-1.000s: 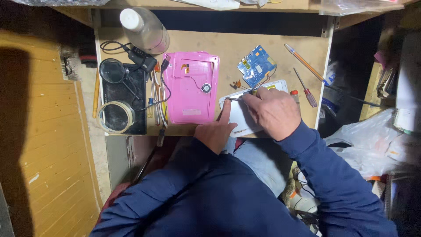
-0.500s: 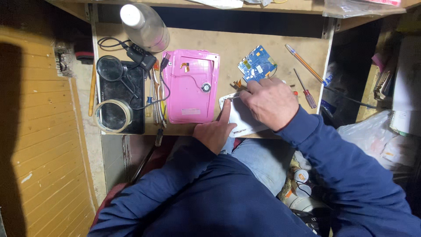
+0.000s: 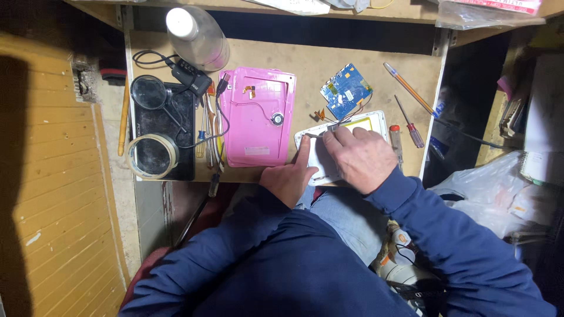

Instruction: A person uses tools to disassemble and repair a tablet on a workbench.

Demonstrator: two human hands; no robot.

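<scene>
A white tablet frame [image 3: 376, 120] lies at the desk's front edge, mostly covered by my hands. My left hand [image 3: 291, 176] presses on its left side with the index finger stretched forward. My right hand [image 3: 359, 155] rests over the frame and pinches a thin metal tool [image 3: 314, 135] against its upper left corner. A blue circuit board [image 3: 345, 91] lies just behind the frame, joined to it by thin wires. A pink tablet back cover [image 3: 258, 117] with a small round speaker lies to the left.
A plastic bottle [image 3: 197, 35] stands at the back left. A dark tablet [image 3: 161, 135] carries a magnifying glass [image 3: 148, 93] and a tape roll [image 3: 151, 155]. Screwdrivers [image 3: 408, 123] and a pen [image 3: 411, 88] lie at the right. Plastic bags [image 3: 499, 188] sit right of the desk.
My left index finger has stretched forward along the frame's left edge. My right hand has shifted slightly with the thin tool toward the frame's upper left corner.
</scene>
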